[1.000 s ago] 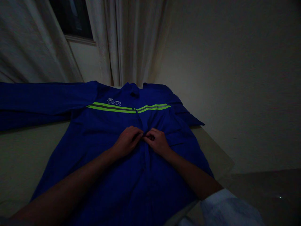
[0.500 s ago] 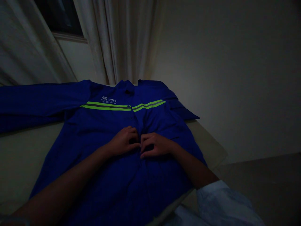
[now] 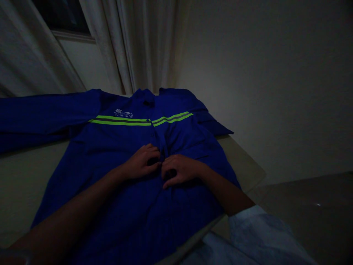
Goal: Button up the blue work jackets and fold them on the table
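Note:
A dark blue long-sleeved work shirt [image 3: 82, 165] lies spread face up and buttoned on a table, with its collar [image 3: 143, 97] at the far end. Lime-green reflective stripes [image 3: 121, 121] cross its chest beneath a small white logo [image 3: 123, 113]. My left hand [image 3: 142, 162] is curled on the shirt's button placket [image 3: 163, 151], fingertips at its edge. My right hand [image 3: 179, 171] lies just across the placket, its fingers bent in towards the same seam. In this dim light, the buttons under my fingers are hidden.
The pale table [image 3: 242, 162] shows beyond the shirt on both sides, and its corner drops to a darker floor [image 3: 309, 195]. Long pale curtains [image 3: 149, 44] hang behind, below a dark window [image 3: 60, 14]. A plain wall [image 3: 261, 92] fills the right. My light sleeve [image 3: 261, 235] enters at bottom right.
Both hands have moved down the placket and slightly apart, away from the close pinch of a second ago. The view has tilted, shifting the shirt upward and left.

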